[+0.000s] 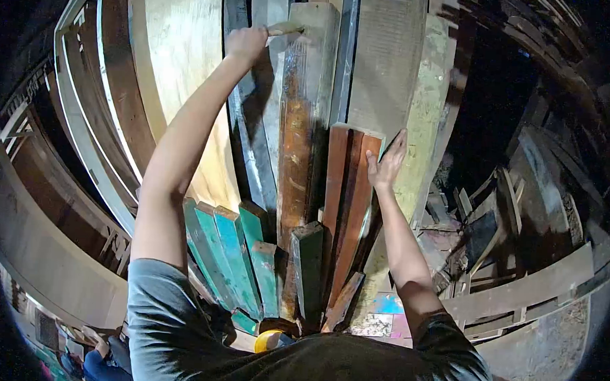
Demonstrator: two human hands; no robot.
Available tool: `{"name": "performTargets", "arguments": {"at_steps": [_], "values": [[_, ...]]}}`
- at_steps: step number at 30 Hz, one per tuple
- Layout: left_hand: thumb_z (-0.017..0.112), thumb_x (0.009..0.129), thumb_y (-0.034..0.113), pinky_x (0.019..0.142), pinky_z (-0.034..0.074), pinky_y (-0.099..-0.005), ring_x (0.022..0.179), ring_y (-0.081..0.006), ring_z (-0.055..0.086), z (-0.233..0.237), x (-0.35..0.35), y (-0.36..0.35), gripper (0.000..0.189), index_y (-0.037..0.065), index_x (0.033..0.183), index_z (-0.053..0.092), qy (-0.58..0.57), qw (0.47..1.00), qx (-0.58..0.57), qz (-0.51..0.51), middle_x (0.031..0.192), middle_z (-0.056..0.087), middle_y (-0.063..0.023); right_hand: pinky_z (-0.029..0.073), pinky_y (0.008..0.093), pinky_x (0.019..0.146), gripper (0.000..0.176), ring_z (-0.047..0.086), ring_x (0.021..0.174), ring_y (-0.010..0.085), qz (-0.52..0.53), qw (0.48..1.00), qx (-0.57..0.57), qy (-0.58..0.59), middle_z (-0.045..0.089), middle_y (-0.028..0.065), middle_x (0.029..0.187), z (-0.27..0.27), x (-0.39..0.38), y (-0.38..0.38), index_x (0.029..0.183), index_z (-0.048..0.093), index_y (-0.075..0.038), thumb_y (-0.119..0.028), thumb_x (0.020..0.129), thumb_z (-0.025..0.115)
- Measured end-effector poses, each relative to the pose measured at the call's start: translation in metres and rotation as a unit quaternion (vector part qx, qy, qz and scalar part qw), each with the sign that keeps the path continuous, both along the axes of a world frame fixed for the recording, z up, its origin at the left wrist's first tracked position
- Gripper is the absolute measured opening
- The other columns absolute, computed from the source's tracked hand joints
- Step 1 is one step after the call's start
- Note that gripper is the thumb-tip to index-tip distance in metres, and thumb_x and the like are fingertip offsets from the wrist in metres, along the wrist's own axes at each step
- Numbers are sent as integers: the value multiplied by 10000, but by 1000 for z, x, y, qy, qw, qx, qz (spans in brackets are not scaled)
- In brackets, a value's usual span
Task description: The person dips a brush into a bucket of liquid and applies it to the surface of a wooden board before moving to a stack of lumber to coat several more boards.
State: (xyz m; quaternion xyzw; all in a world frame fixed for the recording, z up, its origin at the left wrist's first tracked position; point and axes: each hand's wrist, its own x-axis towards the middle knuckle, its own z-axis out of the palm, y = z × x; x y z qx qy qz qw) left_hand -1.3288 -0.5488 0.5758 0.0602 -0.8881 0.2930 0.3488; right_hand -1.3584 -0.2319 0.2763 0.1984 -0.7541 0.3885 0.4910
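Observation:
My left hand [247, 43] reaches up high and is closed on the handle of a small tool [285, 30], whose tip touches a tall rust-stained grey plank [308, 88]. Whether the tool is a brush or a scraper cannot be made out. My right hand [386, 163] rests with fingers apart on the upper right edge of reddish-brown boards [346, 192] that lean upright against the stack. Both arms are bare below the grey T-shirt sleeves.
Several green and teal boards [231, 255] lean low at the left. A large pale plywood sheet [181, 62] and a yellowish plank [420, 120] stand behind. Scrap timber [494, 219] lies piled at the right. A yellow round object [269, 340] sits near my chest.

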Motion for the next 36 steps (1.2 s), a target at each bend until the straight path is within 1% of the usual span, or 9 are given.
{"name": "performTargets", "arguments": {"at_steps": [6,9,15,19,22,26,27,31,36], "values": [[451,877,126,603,541,-410,762,-302,667,-65,-13,-14,157,66,940,582,-71,995,36,-53,821,670,-139,200,484,1067,978,205,1294,450,-15,999,6,-32,170,303,1418,0,1,0,1425,43,15,-425,777,627],[510,866,133,717,535,-337,905,-239,661,-96,-2,1,180,86,922,673,-130,984,120,23,1009,662,-121,208,477,1067,991,209,1293,446,-13,1000,1,-28,180,296,1415,0,-1,1,1426,46,11,-372,748,658],[583,819,169,737,520,-315,960,-229,643,-131,53,16,174,128,954,686,-285,953,60,85,1059,658,-64,206,470,1071,1027,208,1291,451,-23,999,-5,-46,170,290,1420,2,2,-2,1428,52,4,-375,709,680],[627,767,180,734,514,-345,977,-246,635,-98,56,42,251,212,1011,677,-475,859,66,179,1053,656,-90,206,474,1067,1012,209,1292,452,-7,999,-13,-30,166,303,1418,0,0,-1,1422,70,23,-448,732,642],[639,742,160,669,530,-387,872,-283,654,-90,42,42,196,73,913,680,-380,924,47,12,928,666,-138,202,477,1069,998,211,1290,456,-2,1000,-13,-20,174,310,1414,2,1,-2,1416,73,39,-441,742,631],[568,814,168,738,522,-400,954,-305,631,-52,25,67,204,62,950,678,-238,970,44,18,1022,651,-142,216,496,1052,959,244,1263,476,-3,1000,-13,8,193,337,1392,2,2,-2,1413,68,46,-311,741,652],[552,822,166,748,521,-399,951,-307,633,-42,19,71,209,60,951,678,-203,977,67,11,1022,652,-141,213,505,1047,962,245,1263,477,4,1000,-15,13,191,344,1391,1,-1,-1,1413,74,47,-440,772,602],[526,823,132,757,521,-388,932,-286,644,-5,-14,70,209,77,948,684,-111,993,38,-22,998,659,-141,212,508,1042,1005,239,1268,478,-1,1000,-18,14,192,344,1392,-3,-7,-2,1410,79,53,-601,781,511],[531,823,136,723,523,-381,878,-246,661,21,-21,69,179,97,892,692,-26,999,-30,-32,949,674,-106,214,514,1042,984,236,1264,486,-1,1000,-17,4,197,354,1379,0,-2,-2,1400,96,71,-549,784,546]]}}
